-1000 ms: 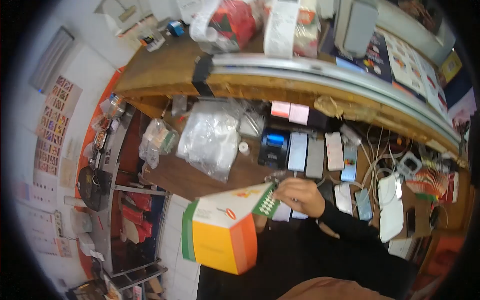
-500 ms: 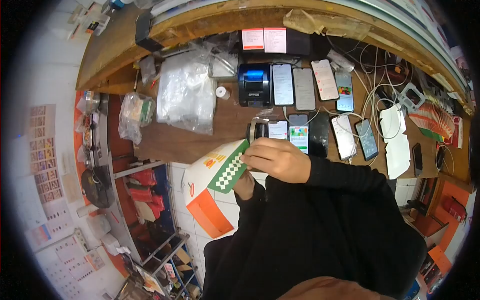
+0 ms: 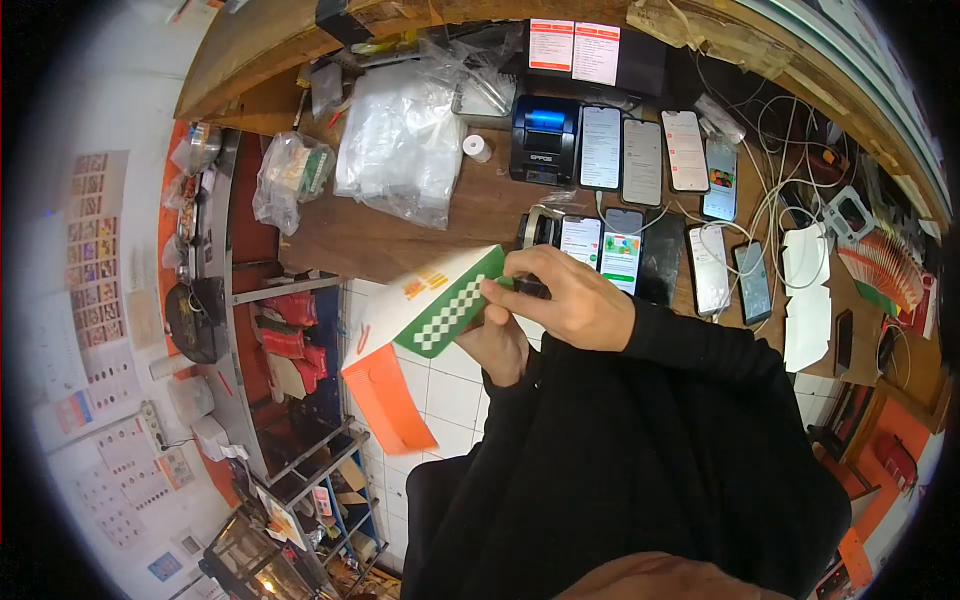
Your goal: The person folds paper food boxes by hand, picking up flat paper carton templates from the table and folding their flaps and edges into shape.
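A cardboard food box [image 3: 440, 318], partly folded, hangs in front of the table's edge, tilted down to the left. Its panels are white with yellow print, green with white checks, and orange on a flap that sticks out at the lower end. My right hand [image 3: 572, 300] pinches the green panel near its upper right corner. Below it, my left hand [image 3: 500, 345] is behind the box and appears to hold it from underneath; some of its fingers are hidden by the cardboard. Beyond my right hand, a dark roll-shaped object [image 3: 538, 230], perhaps a tape dispenser, stands on the table.
Several phones [image 3: 600, 148] lie in two rows on the wooden table [image 3: 400, 245]. A receipt printer [image 3: 545, 140], a small paper roll [image 3: 477, 149] and clear plastic bags [image 3: 400, 140] are left of them. Tangled white cables [image 3: 765, 200] spread at right. A metal rack [image 3: 300, 285] stands at lower left.
The view has shifted, so the table appears higher and further right. The box has swung slightly left and up in view, and more of my left hand shows beneath it.
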`<state>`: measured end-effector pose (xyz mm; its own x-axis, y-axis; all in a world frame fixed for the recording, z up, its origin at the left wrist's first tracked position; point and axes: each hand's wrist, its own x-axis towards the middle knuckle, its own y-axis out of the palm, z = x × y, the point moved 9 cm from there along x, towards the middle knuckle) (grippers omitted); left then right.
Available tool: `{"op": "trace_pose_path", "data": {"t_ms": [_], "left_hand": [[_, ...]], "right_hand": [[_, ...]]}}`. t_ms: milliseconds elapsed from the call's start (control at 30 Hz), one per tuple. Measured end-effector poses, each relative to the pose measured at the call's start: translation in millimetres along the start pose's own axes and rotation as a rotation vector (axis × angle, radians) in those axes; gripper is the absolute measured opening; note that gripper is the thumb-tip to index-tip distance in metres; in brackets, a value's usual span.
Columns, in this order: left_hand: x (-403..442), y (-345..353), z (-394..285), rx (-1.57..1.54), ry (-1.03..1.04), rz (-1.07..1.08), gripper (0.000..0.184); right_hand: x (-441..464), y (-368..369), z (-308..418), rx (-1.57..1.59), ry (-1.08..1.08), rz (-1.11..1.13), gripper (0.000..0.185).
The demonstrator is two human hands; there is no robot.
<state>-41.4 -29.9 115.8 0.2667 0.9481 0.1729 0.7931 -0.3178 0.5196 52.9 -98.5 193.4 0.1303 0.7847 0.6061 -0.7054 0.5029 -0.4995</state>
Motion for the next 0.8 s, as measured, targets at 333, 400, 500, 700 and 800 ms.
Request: {"op": "trace_pose_path", "data": {"t_ms": [333,400,500,700,800], "left_hand": [[0,1,-8,-0.198,-0.131,-0.078,0.042],[4,-6,-2,-0.22,-0.237,0.008,0.045],[13,18,0,-0.452,-0.278,0.209,0.053],[-2,76,22,-0.273,-0.494,0.214,0.052],[2,79,12,0.068,-0.281,0.279,0.046]], "right_hand": [[-18,-27,-17,-0.213,0.01,-0.177,0.036],[-21,-43,-35,-0.232,0.064,-0.22,0.027],[-32,-56,-47,-0.087,0.08,-0.306,0.023],[-26,-79,-18,-0.047,0.041,-0.418,0.02],[-27,-84,-14,-0.084,-0.004,-0.407,0.02]]}}
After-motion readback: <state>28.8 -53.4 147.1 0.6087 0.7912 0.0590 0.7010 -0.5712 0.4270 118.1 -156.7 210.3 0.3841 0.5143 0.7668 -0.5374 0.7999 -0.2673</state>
